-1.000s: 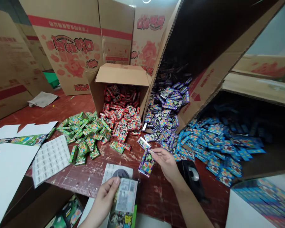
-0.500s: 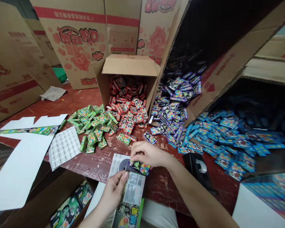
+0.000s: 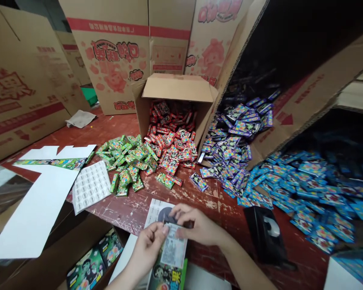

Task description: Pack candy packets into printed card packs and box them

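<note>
My left hand pinches the top edge of a flat carton with a barcode label and a green printed lower part, near the table's front edge. My right hand is closed over the carton's open top, fingers curled down; what they hold is hidden. Behind the carton lies a printed sheet with a dark circle. Further back, small packets spill across the red table: green ones, red ones from a small open box, purple ones and blue ones.
A black tape dispenser stands right of my right arm. A white sticker sheet and a flat unfolded white carton lie at left. Large printed cardboard boxes wall the back and sides. A box of green packs sits below the table edge.
My right hand carried purple packets from beside the purple pile down to the carton's top, where they are no longer visible. The view has shifted left and down.
</note>
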The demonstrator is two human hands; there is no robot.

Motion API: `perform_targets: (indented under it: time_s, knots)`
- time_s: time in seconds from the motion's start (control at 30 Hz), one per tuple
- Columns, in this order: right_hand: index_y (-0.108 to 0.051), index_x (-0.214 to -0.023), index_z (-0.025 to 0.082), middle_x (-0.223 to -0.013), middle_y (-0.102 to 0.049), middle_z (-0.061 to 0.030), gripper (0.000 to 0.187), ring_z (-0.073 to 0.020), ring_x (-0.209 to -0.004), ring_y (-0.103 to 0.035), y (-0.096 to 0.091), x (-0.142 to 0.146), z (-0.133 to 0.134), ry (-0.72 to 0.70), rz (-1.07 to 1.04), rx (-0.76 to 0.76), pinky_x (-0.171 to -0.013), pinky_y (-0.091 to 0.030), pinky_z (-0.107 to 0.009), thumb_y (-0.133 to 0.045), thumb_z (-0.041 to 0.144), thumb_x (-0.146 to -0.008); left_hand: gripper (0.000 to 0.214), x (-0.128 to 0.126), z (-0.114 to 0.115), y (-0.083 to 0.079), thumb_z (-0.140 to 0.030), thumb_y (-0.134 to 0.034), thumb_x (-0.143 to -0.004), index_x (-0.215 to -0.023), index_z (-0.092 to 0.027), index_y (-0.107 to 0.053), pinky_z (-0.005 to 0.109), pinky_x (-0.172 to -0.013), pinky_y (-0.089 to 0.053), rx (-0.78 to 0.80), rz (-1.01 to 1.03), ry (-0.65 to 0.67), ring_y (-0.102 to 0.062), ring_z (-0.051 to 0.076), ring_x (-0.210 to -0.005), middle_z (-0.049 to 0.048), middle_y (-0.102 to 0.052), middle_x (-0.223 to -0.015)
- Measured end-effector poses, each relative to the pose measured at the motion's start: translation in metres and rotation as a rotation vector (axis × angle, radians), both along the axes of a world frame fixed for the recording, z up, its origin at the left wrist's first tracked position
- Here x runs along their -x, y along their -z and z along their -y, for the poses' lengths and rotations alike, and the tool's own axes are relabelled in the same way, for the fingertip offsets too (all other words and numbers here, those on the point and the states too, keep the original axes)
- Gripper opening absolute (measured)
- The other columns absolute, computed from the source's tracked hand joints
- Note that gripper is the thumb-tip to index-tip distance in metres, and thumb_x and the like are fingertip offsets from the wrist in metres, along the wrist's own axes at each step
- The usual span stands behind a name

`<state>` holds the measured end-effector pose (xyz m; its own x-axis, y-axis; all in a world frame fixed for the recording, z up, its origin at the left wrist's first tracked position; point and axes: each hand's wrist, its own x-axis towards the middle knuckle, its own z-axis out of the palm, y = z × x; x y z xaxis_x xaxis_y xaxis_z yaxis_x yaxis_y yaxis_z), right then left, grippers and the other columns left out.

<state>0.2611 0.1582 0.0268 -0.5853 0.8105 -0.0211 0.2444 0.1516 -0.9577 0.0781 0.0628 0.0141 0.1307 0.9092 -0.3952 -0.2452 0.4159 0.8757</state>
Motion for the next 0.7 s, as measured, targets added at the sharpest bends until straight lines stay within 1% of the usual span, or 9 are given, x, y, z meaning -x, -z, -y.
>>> perform_targets:
  time_s: [0.07, 0.1, 0.13, 0.2, 0.3, 0.4, 0.5, 0.6, 0.7]
  knots:
    - [-0.067, -0.071, 0.022, -0.095, -0.064, -0.0070, 0.014, -0.0241, -0.093, -0.060, 0.015, 0.005, -0.018, 0.272, 0.027, -0.070, -0.083, -0.048, -0.039, -0.072, 0.035, -0.071, 0.041, 0.001, 0.000, 0.001, -0.056, -0.063, -0.076, -0.069, -0.017, -0.053, 0.020, -0.050, -0.027, -0.014, -0.037, 0.002, -0.030, 0.009, -0.051, -0.0063, -0.038, -0.056]
    - [-0.066, -0.075, 0.022, -0.095, -0.064, -0.0074, 0.013, -0.0254, -0.095, -0.058, 0.023, 0.009, -0.030, 0.382, 0.040, -0.097, -0.086, -0.047, -0.041, -0.072, 0.032, -0.069, 0.041, 0.002, 0.000, 0.000, -0.056, -0.063, -0.075, -0.068, -0.017, -0.052, 0.020, -0.050, -0.027, -0.014, -0.055, 0.009, -0.030, 0.009, -0.051, -0.0063, -0.038, -0.056]
    - [-0.066, -0.077, 0.022, -0.094, -0.063, -0.0077, 0.015, -0.0265, -0.097, -0.057, 0.031, 0.012, -0.042, 0.451, 0.048, -0.112, -0.089, -0.045, -0.043, -0.073, 0.030, -0.067, 0.042, 0.004, 0.000, -0.001, -0.057, -0.063, -0.075, -0.068, -0.017, -0.052, 0.020, -0.051, -0.027, -0.009, -0.070, 0.014, -0.031, 0.009, -0.051, -0.0062, -0.038, -0.056]
    - [-0.065, -0.080, 0.021, -0.091, -0.063, -0.0076, 0.019, -0.0278, -0.097, -0.056, 0.047, 0.016, -0.061, 0.487, 0.042, -0.109, -0.093, -0.041, -0.047, -0.073, 0.026, -0.064, 0.042, 0.009, 0.000, -0.003, -0.057, -0.063, -0.075, -0.069, -0.016, -0.054, 0.020, -0.051, -0.028, 0.005, -0.081, 0.008, -0.033, 0.009, -0.051, -0.0056, -0.040, -0.055]
    - [-0.063, -0.086, 0.020, -0.085, -0.064, -0.0067, 0.018, -0.0247, -0.087, -0.060, 0.061, 0.013, -0.070, 0.525, -0.004, -0.048, -0.087, -0.047, -0.045, -0.066, 0.032, -0.072, 0.040, 0.018, 0.000, -0.002, -0.055, -0.066, -0.073, -0.073, -0.015, -0.059, 0.020, -0.052, -0.033, 0.034, -0.043, -0.036, -0.041, 0.009, -0.053, -0.0033, -0.050, -0.058]
    - [-0.052, -0.108, 0.021, -0.088, -0.063, -0.0047, 0.032, -0.0193, -0.076, -0.064, 0.057, -0.003, -0.058, 0.532, -0.073, 0.055, -0.069, -0.056, -0.038, -0.056, 0.040, -0.082, 0.037, 0.024, -0.002, 0.003, -0.051, -0.068, -0.074, -0.075, -0.015, -0.061, 0.020, -0.055, -0.038, 0.071, 0.041, -0.091, -0.047, 0.010, -0.055, -0.0016, -0.057, -0.062]
    - [-0.042, -0.117, 0.025, -0.091, -0.063, -0.0023, 0.043, -0.0168, -0.073, -0.065, 0.038, -0.021, -0.040, 0.490, -0.180, 0.198, -0.057, -0.058, -0.032, -0.059, 0.041, -0.081, 0.033, 0.023, -0.005, 0.007, -0.048, -0.068, -0.075, -0.076, -0.015, -0.062, 0.020, -0.057, -0.040, 0.106, 0.095, -0.073, -0.050, 0.011, -0.057, -0.0009, -0.061, -0.064]
    - [-0.047, -0.115, 0.025, -0.091, -0.063, -0.0015, 0.051, -0.0159, -0.074, -0.064, 0.023, -0.033, -0.030, 0.480, -0.299, 0.355, -0.056, -0.058, -0.030, -0.072, 0.039, -0.072, 0.029, 0.020, -0.007, 0.007, -0.045, -0.067, -0.078, -0.077, -0.016, -0.062, 0.021, -0.060, -0.041, 0.094, 0.093, -0.020, -0.053, 0.013, -0.062, -0.0013, -0.060, -0.065]
    - [-0.060, -0.097, 0.021, -0.084, -0.064, -0.0011, 0.045, -0.0152, -0.069, -0.062, 0.017, -0.032, -0.024, 0.584, -0.318, 0.410, -0.059, -0.057, -0.031, -0.080, 0.039, -0.062, 0.028, 0.018, -0.007, 0.007, -0.042, -0.066, -0.079, -0.077, -0.016, -0.061, 0.021, -0.060, -0.040, 0.082, 0.096, 0.008, -0.052, 0.012, -0.062, -0.0016, -0.059, -0.065]
